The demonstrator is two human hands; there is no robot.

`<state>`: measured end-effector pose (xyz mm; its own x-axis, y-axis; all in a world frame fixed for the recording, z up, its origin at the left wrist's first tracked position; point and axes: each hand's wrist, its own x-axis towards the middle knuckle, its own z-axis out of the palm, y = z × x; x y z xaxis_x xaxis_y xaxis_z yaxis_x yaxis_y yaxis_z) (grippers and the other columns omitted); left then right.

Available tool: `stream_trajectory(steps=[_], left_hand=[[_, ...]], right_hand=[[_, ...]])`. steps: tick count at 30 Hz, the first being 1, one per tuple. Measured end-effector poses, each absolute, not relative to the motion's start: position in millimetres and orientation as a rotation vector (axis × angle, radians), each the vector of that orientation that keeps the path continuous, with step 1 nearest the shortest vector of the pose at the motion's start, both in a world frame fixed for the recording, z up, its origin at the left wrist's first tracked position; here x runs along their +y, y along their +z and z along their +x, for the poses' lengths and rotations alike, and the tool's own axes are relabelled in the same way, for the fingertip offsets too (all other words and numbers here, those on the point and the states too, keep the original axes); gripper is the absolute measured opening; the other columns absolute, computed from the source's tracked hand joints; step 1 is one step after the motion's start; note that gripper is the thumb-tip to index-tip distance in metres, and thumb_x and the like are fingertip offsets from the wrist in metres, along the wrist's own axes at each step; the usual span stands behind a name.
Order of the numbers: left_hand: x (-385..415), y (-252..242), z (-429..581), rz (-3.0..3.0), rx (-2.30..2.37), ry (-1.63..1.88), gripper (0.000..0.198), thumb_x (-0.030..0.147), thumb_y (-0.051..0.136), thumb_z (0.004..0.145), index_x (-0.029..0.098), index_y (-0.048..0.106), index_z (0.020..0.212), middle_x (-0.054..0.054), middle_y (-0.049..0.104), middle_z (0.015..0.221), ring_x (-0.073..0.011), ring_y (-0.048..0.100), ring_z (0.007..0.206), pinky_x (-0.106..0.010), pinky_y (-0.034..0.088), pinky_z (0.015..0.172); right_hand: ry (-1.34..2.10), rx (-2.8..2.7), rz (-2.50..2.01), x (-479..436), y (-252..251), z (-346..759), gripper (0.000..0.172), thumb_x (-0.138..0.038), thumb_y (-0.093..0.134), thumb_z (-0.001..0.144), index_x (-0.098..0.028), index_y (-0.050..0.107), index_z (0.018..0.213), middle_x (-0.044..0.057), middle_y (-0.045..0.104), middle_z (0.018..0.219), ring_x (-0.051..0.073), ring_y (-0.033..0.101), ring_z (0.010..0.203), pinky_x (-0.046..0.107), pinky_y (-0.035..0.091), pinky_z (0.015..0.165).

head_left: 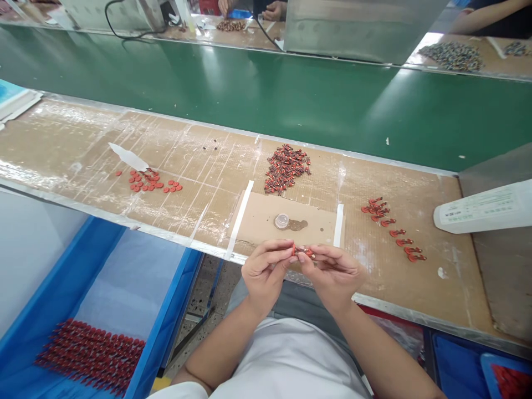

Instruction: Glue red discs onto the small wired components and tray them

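My left hand (269, 271) pinches a small red disc (293, 250) at its fingertips, above the front edge of the bench. Against that disc, my right hand (334, 274) grips a small red-and-black figure (308, 252); fingers partly cover both pieces. Just beyond my hands a small round clear dish (281, 221) sits on a cardboard sheet (257, 221), beside a dark wet stain. Farther back is a pile of small red-and-black figures (286, 169). Loose red discs (145, 182) lie to the left, and several figures on red discs (397, 233) stand in a slanting row at right.
A white paper strip (128, 157) lies by the loose discs. At lower left, a blue bin (166, 310) holds rows of red pieces (91, 354). A white plastic container (486, 208) leans in at right. Behind the bench runs a green belt (249, 88); other people's hands (274, 11) work beyond it.
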<state>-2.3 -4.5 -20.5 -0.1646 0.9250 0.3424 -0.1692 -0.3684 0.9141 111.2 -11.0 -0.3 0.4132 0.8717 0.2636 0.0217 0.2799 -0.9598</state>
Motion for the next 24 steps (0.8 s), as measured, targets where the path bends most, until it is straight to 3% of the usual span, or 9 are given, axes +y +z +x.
stream_trajectory(steps=[5, 24], left_hand=[[-3.5, -21.7, -4.6, 1.307, 0.932, 1.651, 0.029, 0.005, 0.072, 0.077, 0.027, 0.076, 0.095, -0.004, 0.073, 0.102, -0.0180, 0.071, 0.093, -0.034, 0.060, 0.083], [-3.6, -17.1, 0.0, 1.253, 0.947, 1.598, 0.023, 0.008, 0.072, 0.078, 0.023, 0.074, 0.095, -0.006, 0.073, 0.102, -0.0207, 0.069, 0.099, -0.039, 0.058, 0.087]], right_hand=[[0.678, -0.980, -1.189, -9.5, -0.7, 110.1, 0.019, -0.018, 0.082, 0.065, -0.020, 0.073, 0.082, 0.003, 0.076, 0.070, 0.019, 0.073, 0.060, 0.027, 0.065, 0.058], [0.822, -0.883, -1.140, -10.5, -12.6, 116.0, 0.021, -0.021, 0.084, 0.068, -0.021, 0.073, 0.085, 0.004, 0.076, 0.077, 0.018, 0.074, 0.067, 0.026, 0.064, 0.063]])
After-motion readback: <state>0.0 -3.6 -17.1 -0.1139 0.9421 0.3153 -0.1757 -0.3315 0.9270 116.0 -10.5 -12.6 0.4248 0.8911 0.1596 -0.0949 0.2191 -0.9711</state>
